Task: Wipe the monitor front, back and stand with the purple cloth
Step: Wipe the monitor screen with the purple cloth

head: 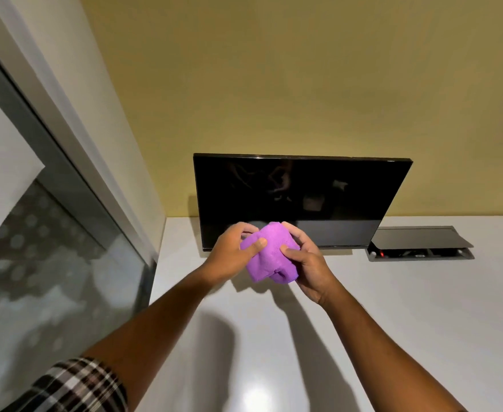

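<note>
Desk (393,322) lies nearest, white and glossy. Purple cloth (269,255) is gripped above it by left hand (232,254) and right hand (306,263), thumbs pinching. Monitor (300,200) stands just behind, dark, against a yellow wall. Cloth is best folded into a flat pad before the screen is touched; light, even strokes are advised.

No readable text, label, brand, number or sign appears anywhere in view. The monitor (298,200) has a dark, blank screen, and no logo can be made out on its frame. The open cable box (419,245) set into the desk shows only a small red light, with any markings inside too small to read.
</note>
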{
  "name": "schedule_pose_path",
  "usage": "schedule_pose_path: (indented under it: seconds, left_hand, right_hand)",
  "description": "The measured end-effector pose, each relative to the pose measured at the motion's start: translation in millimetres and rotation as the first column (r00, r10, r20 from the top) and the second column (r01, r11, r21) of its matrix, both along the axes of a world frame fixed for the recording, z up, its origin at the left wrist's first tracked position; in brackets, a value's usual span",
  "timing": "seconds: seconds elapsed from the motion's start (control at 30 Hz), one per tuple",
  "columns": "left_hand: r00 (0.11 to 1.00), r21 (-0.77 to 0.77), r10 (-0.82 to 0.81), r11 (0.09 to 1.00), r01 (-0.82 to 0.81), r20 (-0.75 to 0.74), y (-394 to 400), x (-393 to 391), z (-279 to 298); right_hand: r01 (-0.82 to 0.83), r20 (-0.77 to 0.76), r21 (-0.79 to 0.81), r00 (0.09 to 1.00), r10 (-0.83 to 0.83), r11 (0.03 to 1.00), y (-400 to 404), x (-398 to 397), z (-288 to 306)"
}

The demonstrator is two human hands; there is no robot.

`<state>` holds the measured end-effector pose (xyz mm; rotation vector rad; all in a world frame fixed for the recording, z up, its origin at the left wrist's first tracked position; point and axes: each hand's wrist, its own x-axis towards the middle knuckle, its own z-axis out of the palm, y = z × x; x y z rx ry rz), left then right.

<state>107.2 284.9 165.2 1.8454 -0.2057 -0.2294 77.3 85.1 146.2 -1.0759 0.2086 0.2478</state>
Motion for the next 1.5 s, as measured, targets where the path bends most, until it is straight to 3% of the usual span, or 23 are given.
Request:
schedule_pose_path:
  seconds: [0.1,0.3,0.4,0.5,0.57,0.77,0.87,0.97,1.1,1.2,1.3,1.37,1.5]
  left_hand:
    - [0.998,0.154,-0.051,0.986,0.057,-0.042,1,2,2]
    - [0.985,0.187,-0.149,0.969,0.163,-0.087,5,-1,8]
    - [0.98,0.262,-0.194,0.945,0.197,-0.037,3,0,14]
    - [0.963,0.306,-0.269,0.917,0.254,0.006,2,-1,19]
    - [0.957,0.34,-0.287,0.904,0.26,0.032,1,-1,21]
    - [0.909,0.363,-0.405,0.865,0.347,0.096,-1,-3,24]
    - [0.895,0.448,-0.407,0.844,0.294,0.18,-5,0,18]
    - [0.97,0.369,-0.189,0.921,0.122,0.151,-13,1,15]
    - [0.978,0.143,0.047,0.99,-0.018,-0.202,-32,4,22]
    - [0.935,-0.099,0.025,0.993,-0.063,-0.353,-36,7,29]
    - [0.921,-0.166,0.003,0.983,-0.073,-0.389,-40,1,33]
    - [0.883,-0.223,-0.074,0.974,-0.035,-0.463,-43,-2,30]
    - [0.699,-0.434,-0.362,0.897,0.082,-0.616,-47,5,37]
  right_hand:
    - [0.105,0.047,-0.086,0.994,-0.101,0.991,-7,-3,4]
    - [0.16,0.071,-0.038,0.985,-0.157,0.986,-31,8,16]
    - [-0.035,-0.031,-0.162,0.999,0.031,0.986,-47,15,25]
    - [-0.331,-0.099,-0.324,0.943,0.316,0.886,-54,16,27]
    - [-0.388,-0.101,-0.396,0.919,0.38,0.833,-54,18,26]
    - [-0.113,0.072,-0.606,0.978,0.195,0.788,-57,22,20]
    - [0.064,0.195,-0.79,0.969,0.151,0.61,-50,20,18]
    - [0.278,0.378,-0.858,0.912,0.163,0.431,-32,5,23]
    - [0.39,0.482,-0.851,0.845,0.23,0.351,9,-35,17]
    - [0.27,0.399,-0.87,0.877,0.267,0.413,30,-57,-3]
    - [0.067,0.243,-0.856,0.927,0.284,0.513,42,-66,-17]
    - [0.119,0.262,-0.847,0.942,0.211,0.518,44,-63,-20]
    - [0.266,0.336,-0.831,0.94,0.06,0.488,35,-51,-21]
